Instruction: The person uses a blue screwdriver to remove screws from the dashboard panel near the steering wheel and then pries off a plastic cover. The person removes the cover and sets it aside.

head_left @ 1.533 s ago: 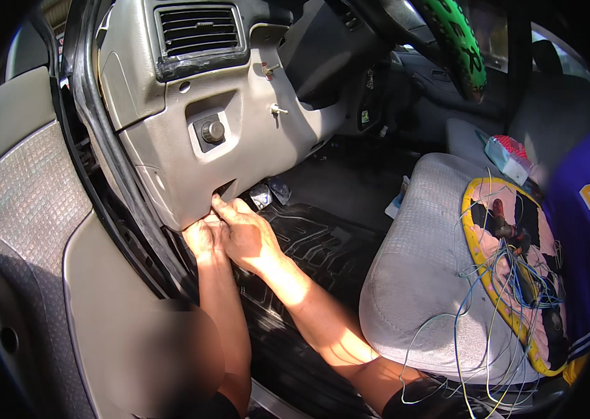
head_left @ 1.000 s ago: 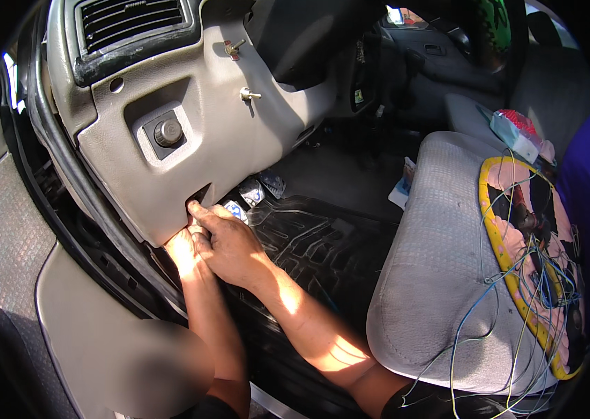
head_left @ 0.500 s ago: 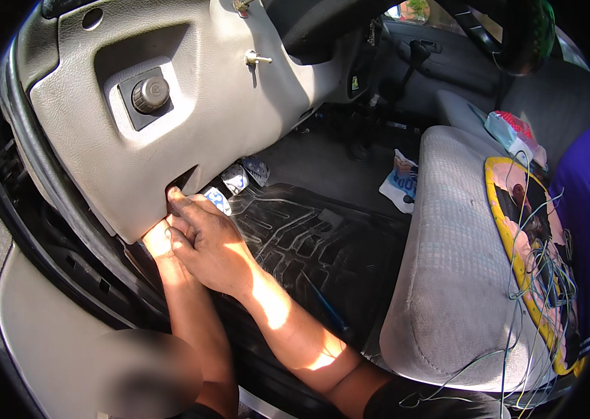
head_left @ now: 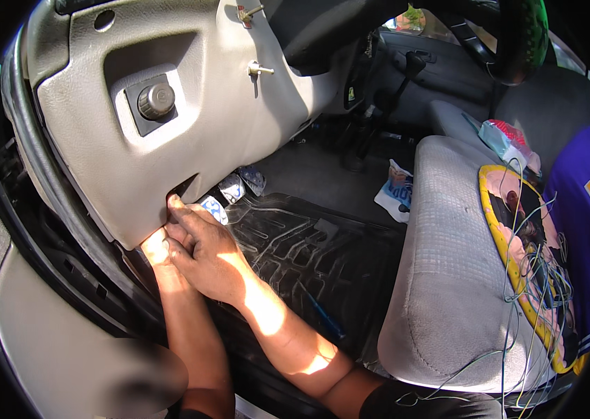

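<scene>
A beige lower dashboard panel [head_left: 78, 140] fills the left side, with a round black knob [head_left: 157, 100] set in a recess. My left hand [head_left: 157, 250] reaches up behind the panel's bottom edge; its fingers are hidden there. Over that wrist lies my right hand [head_left: 205, 248], closed, with its fingers curled around the panel's lower edge beside a dark notch [head_left: 187, 184]. The fingertips of the right hand are partly out of sight. Blue-and-white patterned pedal covers [head_left: 215, 209] show just beyond the hands.
A black rubber mat [head_left: 281, 258] covers the floor, with a blue screwdriver-like tool [head_left: 326, 318] on it. The grey seat [head_left: 441, 279] bears a yellow-edged piece [head_left: 494, 202] with tangled wires [head_left: 546, 279]. The door frame [head_left: 64, 258] runs along the left. Two toggle switches protrude from the panel.
The view has shifted slightly, so the panel sits a little lower and further right. Both hands keep nearly the same place at the panel's lower edge.
</scene>
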The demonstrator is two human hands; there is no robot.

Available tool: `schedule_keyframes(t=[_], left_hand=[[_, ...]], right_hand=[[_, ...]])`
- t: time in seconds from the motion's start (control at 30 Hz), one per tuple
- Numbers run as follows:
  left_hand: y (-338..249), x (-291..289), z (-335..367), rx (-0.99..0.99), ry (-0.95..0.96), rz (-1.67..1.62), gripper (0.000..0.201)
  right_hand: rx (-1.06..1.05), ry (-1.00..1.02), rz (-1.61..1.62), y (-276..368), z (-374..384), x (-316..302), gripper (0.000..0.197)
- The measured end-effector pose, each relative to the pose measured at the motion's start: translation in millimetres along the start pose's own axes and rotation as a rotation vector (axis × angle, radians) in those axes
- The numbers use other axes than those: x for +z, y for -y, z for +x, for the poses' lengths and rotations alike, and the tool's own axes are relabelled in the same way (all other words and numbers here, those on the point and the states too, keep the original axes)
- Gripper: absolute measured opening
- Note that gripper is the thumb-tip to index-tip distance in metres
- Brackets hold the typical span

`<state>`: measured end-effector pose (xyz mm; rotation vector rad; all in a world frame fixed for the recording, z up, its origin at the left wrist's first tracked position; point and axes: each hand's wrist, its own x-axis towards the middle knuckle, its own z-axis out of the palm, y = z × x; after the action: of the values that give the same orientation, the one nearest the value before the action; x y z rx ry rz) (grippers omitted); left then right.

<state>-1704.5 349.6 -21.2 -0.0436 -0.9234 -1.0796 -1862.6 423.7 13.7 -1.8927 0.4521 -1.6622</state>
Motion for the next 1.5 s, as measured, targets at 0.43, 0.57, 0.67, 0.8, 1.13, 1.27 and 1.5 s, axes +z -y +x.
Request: schedule_keyframes(t=[0.43, 0.57, 0.67, 0.8, 1.13, 1.27, 1.5], left_hand=[[0, -5, -3, 0.033, 0.209, 0.036, 0.04], [-1, -1, 0, 0.019, 0.385, -0.049, 0.041], [-5, -9, 5, -0.13, 0.413, -0.221, 0.042], [-7, -8, -1, -0.086, 0.177, -0.232, 0.044], [-13, -19, 5, -0.16, 0.118, -0.304, 0.048], [-13, -19, 3, -0.17, 0.012, -0.523, 0.048], [-16, -23, 0, -0.151, 0.029, -0.22, 0.043]], right_hand=[[-0.014, 0.069, 0.005, -2, 3, -6, 0.067], [-0.047, 0.051, 0.007, -4, 3, -7, 0.069], [-0.053, 0.035, 0.003, -3, 4, -5, 0.068], [-0.074, 0.022, -0.004, -7, 1, -2, 0.069], [-0.072, 0.029, 0.032, -9, 4, 0, 0.071], [0.054, 0.082, 0.046, 0, 5, -7, 0.069], [0.051, 0.095, 0.026, 5, 4, -7, 0.065]])
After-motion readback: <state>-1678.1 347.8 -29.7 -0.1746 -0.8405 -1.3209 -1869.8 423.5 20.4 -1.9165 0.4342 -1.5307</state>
